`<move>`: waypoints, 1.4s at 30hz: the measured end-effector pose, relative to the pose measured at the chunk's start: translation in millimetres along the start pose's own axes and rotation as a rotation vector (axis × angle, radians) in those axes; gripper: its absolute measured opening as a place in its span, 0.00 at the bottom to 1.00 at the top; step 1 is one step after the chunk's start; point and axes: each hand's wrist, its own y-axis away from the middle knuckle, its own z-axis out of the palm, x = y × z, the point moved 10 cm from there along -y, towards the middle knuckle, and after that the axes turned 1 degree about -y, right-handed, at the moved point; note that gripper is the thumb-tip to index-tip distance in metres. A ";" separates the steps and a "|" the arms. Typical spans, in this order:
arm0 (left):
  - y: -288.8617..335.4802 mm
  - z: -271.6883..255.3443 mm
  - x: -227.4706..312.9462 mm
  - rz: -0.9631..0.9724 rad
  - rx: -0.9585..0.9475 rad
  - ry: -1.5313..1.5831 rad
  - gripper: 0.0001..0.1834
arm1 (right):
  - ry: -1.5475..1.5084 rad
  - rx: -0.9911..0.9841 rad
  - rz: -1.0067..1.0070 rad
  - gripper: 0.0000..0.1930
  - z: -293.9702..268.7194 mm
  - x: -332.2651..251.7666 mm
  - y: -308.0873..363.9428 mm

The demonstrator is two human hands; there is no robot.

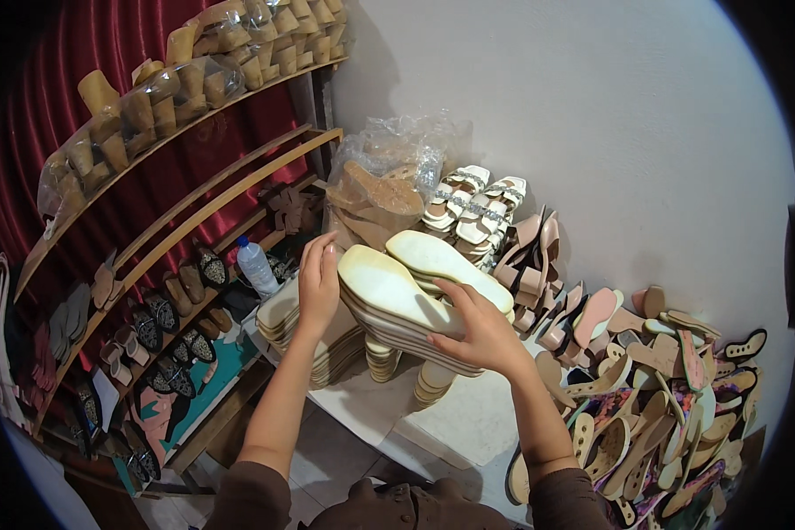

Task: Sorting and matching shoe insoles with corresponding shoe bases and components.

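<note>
Between my hands is a thick stack of cream-white shoe insoles, tilted over the white table. My left hand presses against the stack's left end, fingers pointing up. At the other end my right hand grips it, fingers on the top insole and the edge. Right behind lies a second insole stack, partly covered by the held one. More stacked insoles stand at the table's left side, partly behind my left forearm. The insoles' narrow ends show at the table's middle, below the held stack.
White sandals and a clear plastic bag sit at the back by the wall. Loose soles and sandals are heaped on the right. Left, a wooden rack holds shoes, bagged shoe lasts and a water bottle nearby.
</note>
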 end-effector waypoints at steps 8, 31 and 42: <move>47.3 35.0 110.0 0.471 -0.283 -0.196 0.13 | 0.078 0.189 0.084 0.25 -16.9 6.7 23.1; 319.1 271.1 265.2 0.651 -0.870 0.226 0.10 | 0.425 0.517 0.722 0.11 -113.8 64.3 363.9; 387.6 373.7 363.5 0.503 -0.901 0.338 0.07 | 0.472 0.477 0.651 0.15 -217.2 91.1 467.0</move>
